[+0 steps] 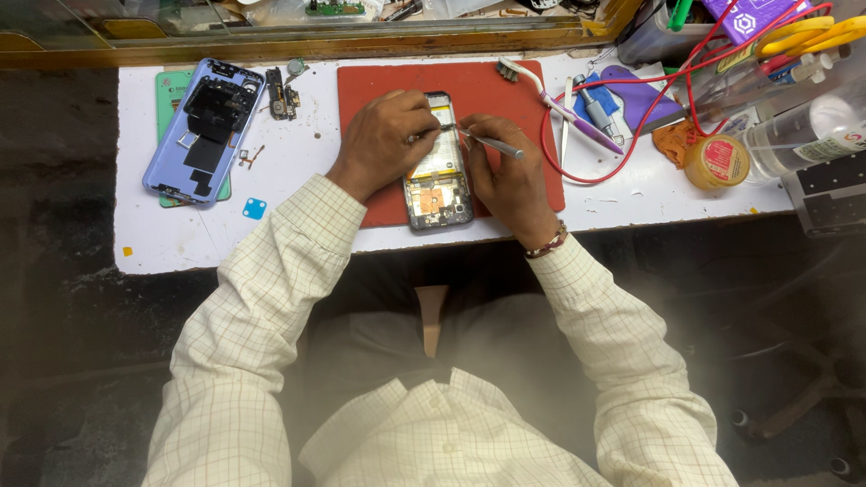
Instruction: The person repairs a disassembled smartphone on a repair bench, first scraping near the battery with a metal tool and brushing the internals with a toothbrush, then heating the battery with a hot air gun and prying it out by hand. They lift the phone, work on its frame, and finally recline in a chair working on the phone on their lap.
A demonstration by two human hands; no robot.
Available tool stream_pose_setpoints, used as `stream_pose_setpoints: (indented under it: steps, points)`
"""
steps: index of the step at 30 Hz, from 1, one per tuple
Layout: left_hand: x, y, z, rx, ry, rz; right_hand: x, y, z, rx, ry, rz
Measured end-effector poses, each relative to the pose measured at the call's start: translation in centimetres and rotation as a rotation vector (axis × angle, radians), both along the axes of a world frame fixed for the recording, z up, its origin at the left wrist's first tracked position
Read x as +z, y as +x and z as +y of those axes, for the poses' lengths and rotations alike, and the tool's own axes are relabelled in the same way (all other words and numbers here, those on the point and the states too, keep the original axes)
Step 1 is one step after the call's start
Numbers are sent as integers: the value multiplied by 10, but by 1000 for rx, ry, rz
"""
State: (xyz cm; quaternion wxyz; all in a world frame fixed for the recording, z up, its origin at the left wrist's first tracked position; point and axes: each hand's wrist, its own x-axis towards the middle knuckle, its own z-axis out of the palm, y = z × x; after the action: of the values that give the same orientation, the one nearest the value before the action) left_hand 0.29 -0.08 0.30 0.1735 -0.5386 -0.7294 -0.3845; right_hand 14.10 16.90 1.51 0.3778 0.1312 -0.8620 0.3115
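Observation:
An opened phone point(439, 185) with its inner parts showing lies on a red work mat point(379, 86) on the white bench. My left hand point(383, 140) rests on the phone's upper left side, fingers curled over its top. My right hand point(514, 176) sits on the phone's right side and holds metal tweezers point(492, 144), their tip pointing into the phone's upper part. Whether the left hand pinches a small part I cannot tell.
A purple phone back cover point(203, 131) with black parts lies at the left, small loose components point(281, 95) beside it. A toothbrush point(550, 99), red wires point(622, 135), a round yellow tin point(717, 160), a clear bottle point(807, 135) and tools crowd the right.

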Motion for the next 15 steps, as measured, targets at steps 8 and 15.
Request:
stream_pose_setpoints:
  steps: [8, 15]
  points:
    - [0, 0, 0, 5, -18, -6, 1, 1, 0, 12, 12, -4]
    - [0, 0, 0, -5, 5, 7, 0, 1, -1, 19, 4, 9]
